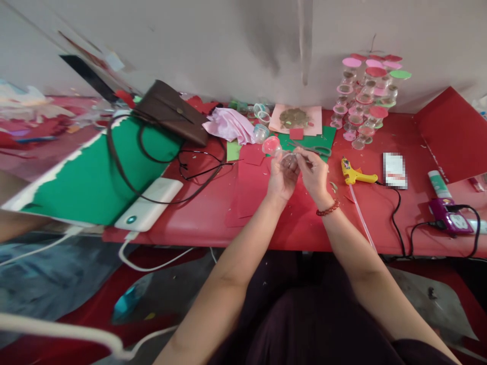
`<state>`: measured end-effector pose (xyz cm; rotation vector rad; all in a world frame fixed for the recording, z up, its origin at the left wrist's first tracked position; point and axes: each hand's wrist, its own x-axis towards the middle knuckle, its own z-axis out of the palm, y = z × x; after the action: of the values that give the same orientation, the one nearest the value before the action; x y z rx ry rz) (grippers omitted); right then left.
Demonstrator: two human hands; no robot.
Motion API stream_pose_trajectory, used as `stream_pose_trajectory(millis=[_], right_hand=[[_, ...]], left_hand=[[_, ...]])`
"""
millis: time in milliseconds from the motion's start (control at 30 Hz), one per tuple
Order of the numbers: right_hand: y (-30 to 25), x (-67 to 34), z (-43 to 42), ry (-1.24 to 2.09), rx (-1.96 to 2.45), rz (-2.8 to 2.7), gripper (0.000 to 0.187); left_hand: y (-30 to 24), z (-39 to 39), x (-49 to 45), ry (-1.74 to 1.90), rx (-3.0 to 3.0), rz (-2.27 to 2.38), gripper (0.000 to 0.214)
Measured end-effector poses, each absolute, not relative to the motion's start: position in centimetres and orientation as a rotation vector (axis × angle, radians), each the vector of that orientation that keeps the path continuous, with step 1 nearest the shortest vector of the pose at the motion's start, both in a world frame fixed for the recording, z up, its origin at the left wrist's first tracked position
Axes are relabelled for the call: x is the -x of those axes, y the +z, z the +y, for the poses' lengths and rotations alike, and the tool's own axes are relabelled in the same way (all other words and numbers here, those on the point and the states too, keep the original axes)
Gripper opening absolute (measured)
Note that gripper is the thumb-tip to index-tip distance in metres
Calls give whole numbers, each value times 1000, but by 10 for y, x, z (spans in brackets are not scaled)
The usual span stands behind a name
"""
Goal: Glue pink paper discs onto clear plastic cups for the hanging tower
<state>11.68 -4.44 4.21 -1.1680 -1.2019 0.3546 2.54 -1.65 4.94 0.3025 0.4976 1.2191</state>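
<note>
My left hand (pixel 282 178) is closed around a small see-through plastic cup (pixel 289 160) above the red table. My right hand (pixel 314 175), with a beaded bracelet on its wrist, pinches at the cup's rim; what lies between those fingertips is too small to make out. Just beyond my left fingers is another plastic cup (pixel 271 146) with a red disc on it. Scissors (pixel 323 150) lie behind my right hand on green card. Red paper sheets (pixel 253 190) are spread under my left hand. A yellow glue gun (pixel 357 175) rests to the right.
A hanging of stacked cups with coloured discs (pixel 365 101) stands at the back right. At left are a brown bag (pixel 173 114), a green board (pixel 76 177) and a white power bank (pixel 150 205). Cables trail from a purple socket adapter (pixel 452 220) at right.
</note>
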Motion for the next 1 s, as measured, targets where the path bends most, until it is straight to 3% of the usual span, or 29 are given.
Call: stream_pose_trajectory(millis=[767, 1000], right_hand=[[40, -111, -44, 502, 919, -1085, 18], [40, -120, -43, 530, 1057, -1030, 34]], left_hand=[[65, -16, -16, 1142, -276, 462, 37], [62, -14, -8, 1224, -326, 436, 21]])
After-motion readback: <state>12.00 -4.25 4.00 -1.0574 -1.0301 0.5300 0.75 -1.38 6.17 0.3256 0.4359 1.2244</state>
